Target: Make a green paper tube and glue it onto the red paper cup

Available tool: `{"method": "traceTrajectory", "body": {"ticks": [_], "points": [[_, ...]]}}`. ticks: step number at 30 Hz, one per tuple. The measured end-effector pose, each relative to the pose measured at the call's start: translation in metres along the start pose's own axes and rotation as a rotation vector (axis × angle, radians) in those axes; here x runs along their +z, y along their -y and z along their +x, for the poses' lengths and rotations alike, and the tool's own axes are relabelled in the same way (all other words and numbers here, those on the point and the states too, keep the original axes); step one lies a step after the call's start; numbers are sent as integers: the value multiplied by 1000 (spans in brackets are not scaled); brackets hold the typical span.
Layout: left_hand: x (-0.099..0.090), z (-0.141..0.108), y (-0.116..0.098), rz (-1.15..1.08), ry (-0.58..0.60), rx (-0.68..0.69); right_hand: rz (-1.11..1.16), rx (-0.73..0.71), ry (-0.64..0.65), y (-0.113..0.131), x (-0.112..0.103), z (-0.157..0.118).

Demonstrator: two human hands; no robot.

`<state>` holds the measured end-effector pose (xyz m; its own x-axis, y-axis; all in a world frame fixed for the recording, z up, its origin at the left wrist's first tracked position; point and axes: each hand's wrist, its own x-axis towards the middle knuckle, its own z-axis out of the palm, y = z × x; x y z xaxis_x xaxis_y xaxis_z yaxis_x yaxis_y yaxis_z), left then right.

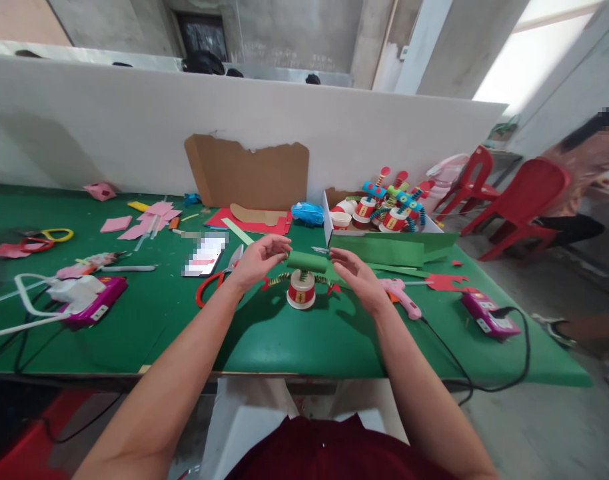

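Observation:
A paper-cup figure [302,295] stands upright on the table in front of me. It has a red band and folded paper arms with red ends. A green paper roll [308,262] lies across its top, above a green folded-paper neck. At the roll's left end is my left hand [263,260], fingers curved and apart. My right hand [355,275] is by the right end, also with fingers apart. Neither hand grips anything; I cannot tell whether the left fingertips touch the roll. Orange-handled scissors [208,288] lie beside my left wrist, partly hidden by it.
To the right are a pink glue gun [407,300] with a trailing cord and a purple power strip [489,315]. A box [329,220] of finished cup figures stands behind. A phone [204,255] lies left; another purple strip [97,303] is farther left. A person sits at far right.

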<state>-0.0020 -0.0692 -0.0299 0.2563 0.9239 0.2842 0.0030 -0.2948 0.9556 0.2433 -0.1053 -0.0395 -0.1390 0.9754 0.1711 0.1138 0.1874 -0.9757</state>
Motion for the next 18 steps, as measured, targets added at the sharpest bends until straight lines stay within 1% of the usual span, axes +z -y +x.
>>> {"method": "traceTrajectory", "body": {"ticks": [3,6,8,11,13,15,18], "points": [[-6,-8,-4,-26,-53,5,5,-20,5,3,-3,3],[-9,-17,-11,-3,-109,19,-3,-59,36,6,3,4],[-9,-22,-16,82,-72,40,-11,-81,47,7,9,3],[-7,-28,-23,267,62,91,-4,-89,54,7,17,1],[-5,-29,-24,360,117,140,9,-81,58,7,21,0],[-2,-29,-22,401,124,185,15,-76,58,6,25,-1],[2,-26,-17,397,87,224,19,-100,39,5,28,2]]}}
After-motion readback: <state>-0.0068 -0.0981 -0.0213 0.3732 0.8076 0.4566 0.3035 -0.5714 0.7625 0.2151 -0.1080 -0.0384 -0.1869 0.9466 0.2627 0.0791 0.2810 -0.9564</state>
